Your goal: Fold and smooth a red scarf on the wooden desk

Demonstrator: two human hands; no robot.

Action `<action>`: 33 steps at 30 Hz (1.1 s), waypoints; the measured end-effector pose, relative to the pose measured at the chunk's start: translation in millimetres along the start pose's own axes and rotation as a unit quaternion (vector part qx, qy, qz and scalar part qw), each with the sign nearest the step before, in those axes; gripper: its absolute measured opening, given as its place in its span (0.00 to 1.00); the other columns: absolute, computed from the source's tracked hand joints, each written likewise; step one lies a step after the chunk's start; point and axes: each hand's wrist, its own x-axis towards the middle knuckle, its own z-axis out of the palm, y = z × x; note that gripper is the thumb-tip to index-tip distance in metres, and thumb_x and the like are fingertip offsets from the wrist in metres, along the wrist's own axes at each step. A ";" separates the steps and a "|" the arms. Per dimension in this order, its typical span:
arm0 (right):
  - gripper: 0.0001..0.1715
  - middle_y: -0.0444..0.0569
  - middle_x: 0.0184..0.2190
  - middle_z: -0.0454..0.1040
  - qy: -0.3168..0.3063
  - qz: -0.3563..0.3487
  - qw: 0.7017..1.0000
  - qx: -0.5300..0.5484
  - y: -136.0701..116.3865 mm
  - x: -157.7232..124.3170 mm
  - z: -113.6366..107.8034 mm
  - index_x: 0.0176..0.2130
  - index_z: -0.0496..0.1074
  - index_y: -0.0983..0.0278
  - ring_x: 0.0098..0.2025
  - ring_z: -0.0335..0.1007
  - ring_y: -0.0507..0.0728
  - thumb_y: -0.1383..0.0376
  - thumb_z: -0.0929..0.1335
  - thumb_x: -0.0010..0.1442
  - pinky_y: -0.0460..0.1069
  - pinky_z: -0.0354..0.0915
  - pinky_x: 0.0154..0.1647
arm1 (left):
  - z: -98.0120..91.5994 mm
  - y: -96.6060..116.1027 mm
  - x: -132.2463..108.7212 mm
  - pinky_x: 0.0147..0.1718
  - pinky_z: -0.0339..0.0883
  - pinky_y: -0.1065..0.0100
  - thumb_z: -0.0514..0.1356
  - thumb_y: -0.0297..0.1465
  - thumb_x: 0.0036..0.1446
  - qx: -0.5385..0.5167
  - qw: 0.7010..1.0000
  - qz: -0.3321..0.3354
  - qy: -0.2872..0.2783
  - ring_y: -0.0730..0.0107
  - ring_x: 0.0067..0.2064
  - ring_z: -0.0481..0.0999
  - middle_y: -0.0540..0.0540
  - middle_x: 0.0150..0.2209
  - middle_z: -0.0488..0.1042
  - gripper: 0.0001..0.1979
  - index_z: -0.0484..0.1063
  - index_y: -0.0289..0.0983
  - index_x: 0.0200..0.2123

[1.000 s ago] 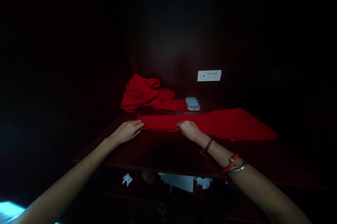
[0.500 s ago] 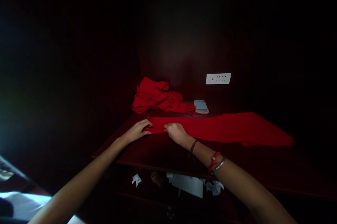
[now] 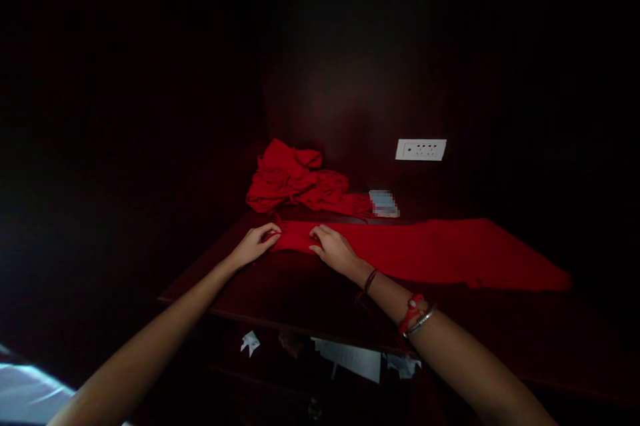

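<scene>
Pinching red cloth with left hand, resting half-open right hand on it, before crumpled red bundle and phone on bench.

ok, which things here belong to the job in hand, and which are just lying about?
In hand:
laid-out red cloth, touched by left hand and right hand

Lying about:
bunched red cloth behind, untouched; might belong too
pixelated phone-like device
white sheet below the tabletop
crumpled paper
</scene>
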 end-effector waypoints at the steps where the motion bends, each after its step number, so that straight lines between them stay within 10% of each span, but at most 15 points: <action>1: 0.10 0.48 0.36 0.67 0.005 -0.008 1.000 0.001 -3.0 2.9 1.0 0.37 0.63 0.64 0.37 0.63 0.51 0.67 0.64 0.51 0.43 0.56 0.35 | 0.2 0.9 -0.2 0.33 0.59 0.73 0.48 0.36 0.53 0.002 1.000 0.004 -0.004 0.74 0.31 0.67 0.51 0.28 0.67 0.11 0.64 0.35 0.31; 15: 0.13 0.50 0.31 0.69 -0.015 0.027 0.996 -0.087 -14.6 9.8 -5.1 0.33 0.66 0.66 0.32 0.64 0.53 0.61 0.58 0.57 0.44 0.55 0.30 | 3.5 23.8 -3.7 0.36 0.61 0.71 0.53 0.36 0.51 0.087 0.991 0.090 0.051 0.71 0.35 0.70 0.47 0.32 0.71 0.11 0.67 0.36 0.34; 33: 0.13 0.50 0.32 0.71 -0.084 -0.107 0.979 -0.152 -20.7 -4.7 -10.7 0.34 0.68 0.65 0.35 0.65 0.52 0.63 0.58 0.57 0.45 0.55 0.35 | -4.1 33.7 -29.6 0.37 0.59 0.66 0.47 0.38 0.55 0.319 0.928 0.178 -0.079 0.68 0.37 0.66 0.45 0.35 0.67 0.13 0.65 0.37 0.37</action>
